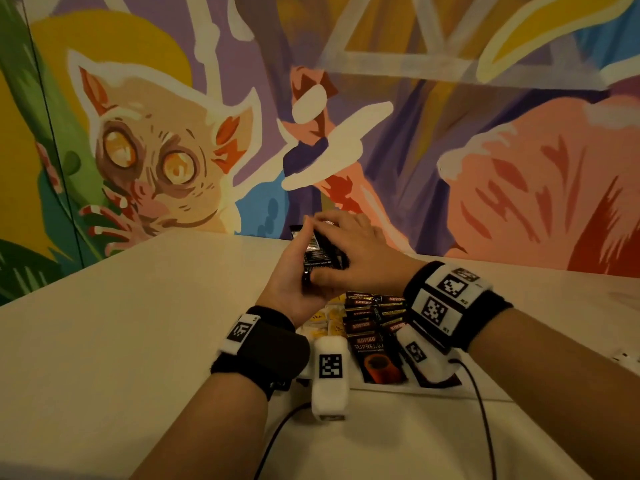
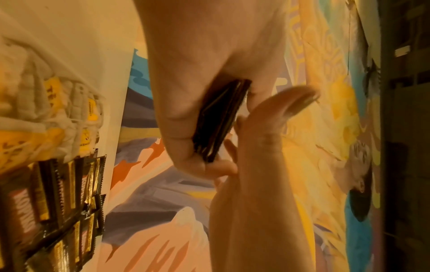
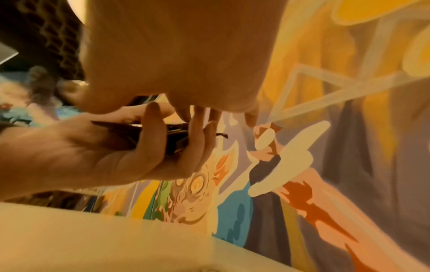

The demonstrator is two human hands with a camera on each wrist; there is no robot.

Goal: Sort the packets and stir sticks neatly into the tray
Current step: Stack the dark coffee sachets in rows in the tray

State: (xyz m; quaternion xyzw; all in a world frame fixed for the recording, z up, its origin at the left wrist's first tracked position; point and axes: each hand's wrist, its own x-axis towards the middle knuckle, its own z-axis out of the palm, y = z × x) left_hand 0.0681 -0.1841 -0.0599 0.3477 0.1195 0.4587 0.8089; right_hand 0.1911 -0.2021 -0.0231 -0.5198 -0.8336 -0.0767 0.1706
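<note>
1. A thin stack of dark brown foil coffee packets (image 1: 320,252) is held above the white tray (image 1: 388,385).
2. The stack is cradled by the left hand (image 1: 294,271), fingers curled round it, and pinched from above by the right hand (image 1: 356,254).
3. In the tray below the hands are more brown packets (image 1: 374,327), with yellow-tagged tea bags (image 1: 323,318) beside them (labels blurred).
</note>
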